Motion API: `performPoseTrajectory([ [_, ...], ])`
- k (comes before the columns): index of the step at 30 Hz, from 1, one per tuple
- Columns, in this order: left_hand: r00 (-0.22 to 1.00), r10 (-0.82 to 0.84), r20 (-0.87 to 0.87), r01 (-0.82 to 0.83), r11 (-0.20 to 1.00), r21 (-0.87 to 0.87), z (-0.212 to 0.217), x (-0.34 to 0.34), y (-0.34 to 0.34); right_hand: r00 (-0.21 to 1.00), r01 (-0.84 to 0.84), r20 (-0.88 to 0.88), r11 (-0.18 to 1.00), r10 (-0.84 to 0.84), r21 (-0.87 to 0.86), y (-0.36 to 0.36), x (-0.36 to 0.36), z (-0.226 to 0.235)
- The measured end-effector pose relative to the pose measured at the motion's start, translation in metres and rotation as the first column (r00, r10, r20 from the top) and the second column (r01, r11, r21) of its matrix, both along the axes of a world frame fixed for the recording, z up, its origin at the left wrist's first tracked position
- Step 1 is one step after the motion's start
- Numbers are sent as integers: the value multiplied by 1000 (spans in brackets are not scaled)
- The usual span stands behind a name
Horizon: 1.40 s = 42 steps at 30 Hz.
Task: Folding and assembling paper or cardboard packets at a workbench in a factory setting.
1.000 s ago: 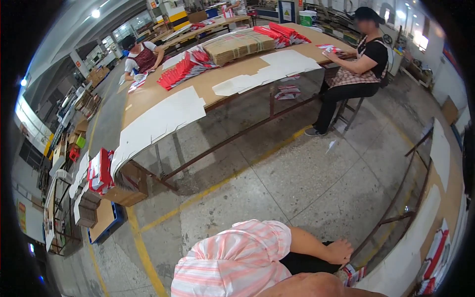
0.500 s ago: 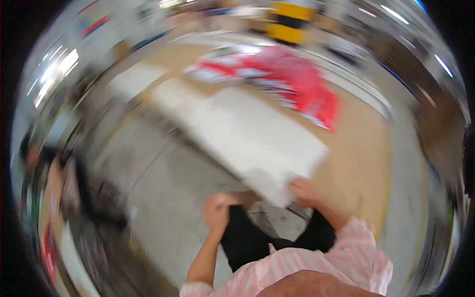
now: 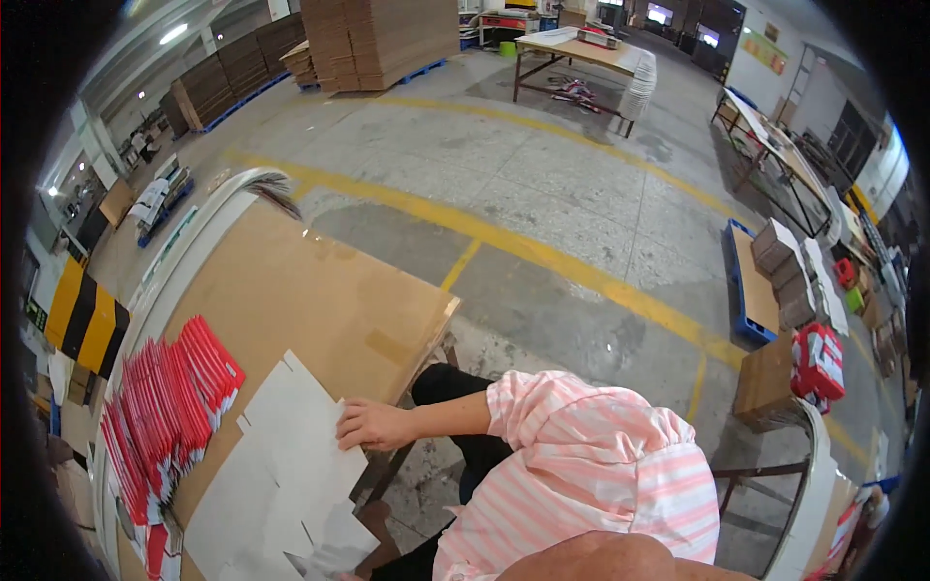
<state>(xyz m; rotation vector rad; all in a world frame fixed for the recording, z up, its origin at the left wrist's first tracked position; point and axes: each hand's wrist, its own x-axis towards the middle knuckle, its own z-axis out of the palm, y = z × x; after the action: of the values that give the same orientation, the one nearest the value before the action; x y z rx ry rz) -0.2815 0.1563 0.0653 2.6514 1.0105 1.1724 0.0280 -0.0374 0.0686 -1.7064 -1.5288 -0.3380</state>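
Flat white cardboard sheets [image 3: 291,465] with cut slits and notched edges lie on the brown-topped table [image 3: 320,281] at my left. My right hand [image 3: 376,424] grips the edge of the sheets nearest me, its fingers bent over the top; the thumb is mostly hidden. Of my left hand, only a small sliver of skin seems to show at the lower edge, so its fingers are hidden. Beyond the sheets, a fanned row of red-and-white printed folded card pieces [image 3: 170,397] lies along the table's far side.
A white curved rail [image 3: 179,261] borders the table's far edge. Rightward stand a blue pallet [image 3: 746,281] with stacked cartons, a brown box [image 3: 770,382] and a red-and-white package [image 3: 817,366]. Another table [image 3: 581,48] and a tall cardboard stack [image 3: 383,44] stand farther off.
My view has swung right, bringing more factory floor into sight. My right hand stays at the white sheets' edge, while my left hand has almost left the picture.
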Motion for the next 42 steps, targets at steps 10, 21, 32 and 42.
performPoseTrajectory([
  [10, 821, -242, -517, 426, 863, 273, 58, 105, -3, 988, -27, -151, 996, 40, 85, -78, 44, 18],
  [21, 477, -680, -557, 664, 694, -279, 23, 177, -32, 984, 148, -115, 986, -138, 82, -175, 117, -53],
  [32, 605, -682, -411, 557, 731, -395, 14, 206, 7, 981, 176, -78, 984, -175, 8, -170, 117, -54],
  [42, 643, -638, -424, 569, 768, -293, 1, 203, 9, 981, 189, -52, 982, -188, 21, -168, 117, -55],
])
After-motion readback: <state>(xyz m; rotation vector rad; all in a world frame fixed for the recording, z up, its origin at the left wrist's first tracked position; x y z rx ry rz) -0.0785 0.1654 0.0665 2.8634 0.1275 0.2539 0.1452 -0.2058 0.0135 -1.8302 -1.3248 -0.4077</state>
